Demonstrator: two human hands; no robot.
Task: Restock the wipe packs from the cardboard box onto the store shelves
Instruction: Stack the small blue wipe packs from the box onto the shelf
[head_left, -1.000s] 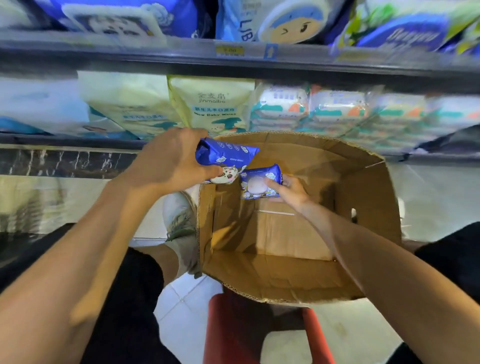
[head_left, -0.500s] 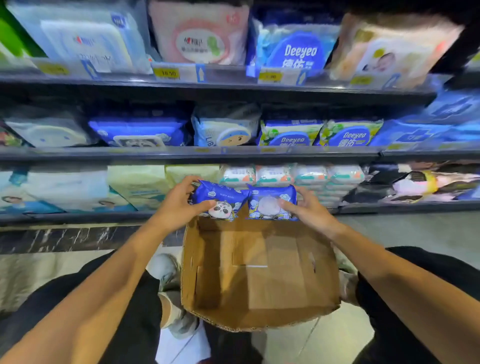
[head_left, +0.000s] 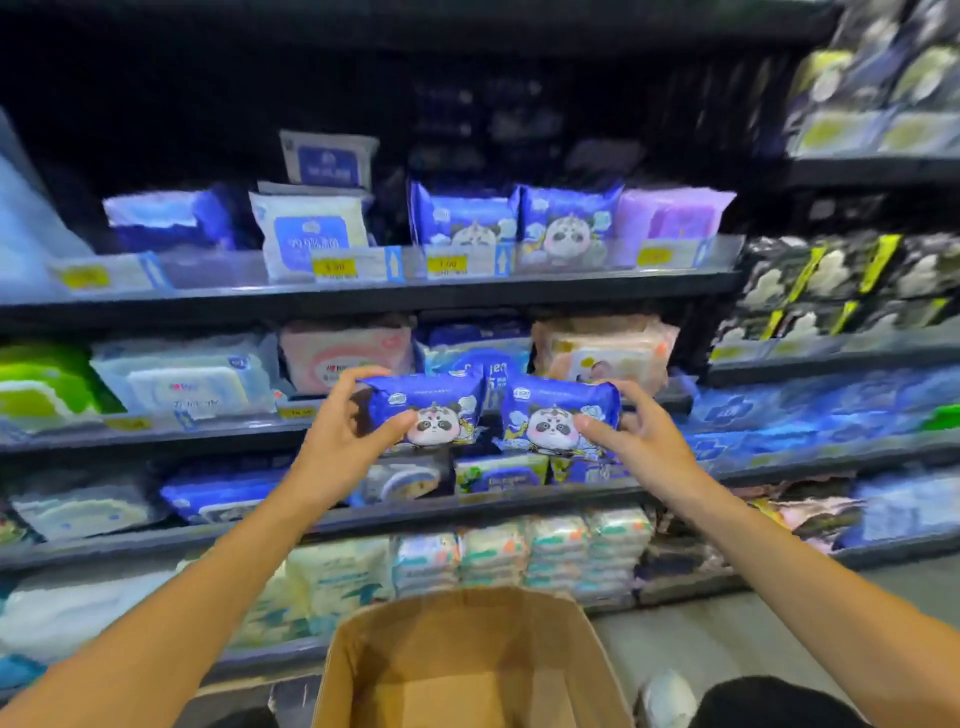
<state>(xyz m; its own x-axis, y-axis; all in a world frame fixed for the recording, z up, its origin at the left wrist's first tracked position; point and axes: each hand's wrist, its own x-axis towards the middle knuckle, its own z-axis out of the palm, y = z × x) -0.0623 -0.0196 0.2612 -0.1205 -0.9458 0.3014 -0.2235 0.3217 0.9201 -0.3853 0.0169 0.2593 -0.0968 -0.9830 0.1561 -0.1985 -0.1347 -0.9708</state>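
Mid-carry: left hand (head_left: 343, 441) and right hand (head_left: 636, 441) each pinch a blue panda wipe pack (head_left: 426, 410), the right-hand twin (head_left: 563, 415); next they probably go beside matching packs (head_left: 519, 223) on the upper shelf (head_left: 395, 291).

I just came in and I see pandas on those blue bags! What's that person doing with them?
The person is putting wipe packs on the store shelves. The left hand grips one blue panda pack and the right hand grips another panda pack, both held up in front of the shelves. Matching panda packs already stand on a higher shelf. The cardboard box sits open below; no more packs show in the part we can see.
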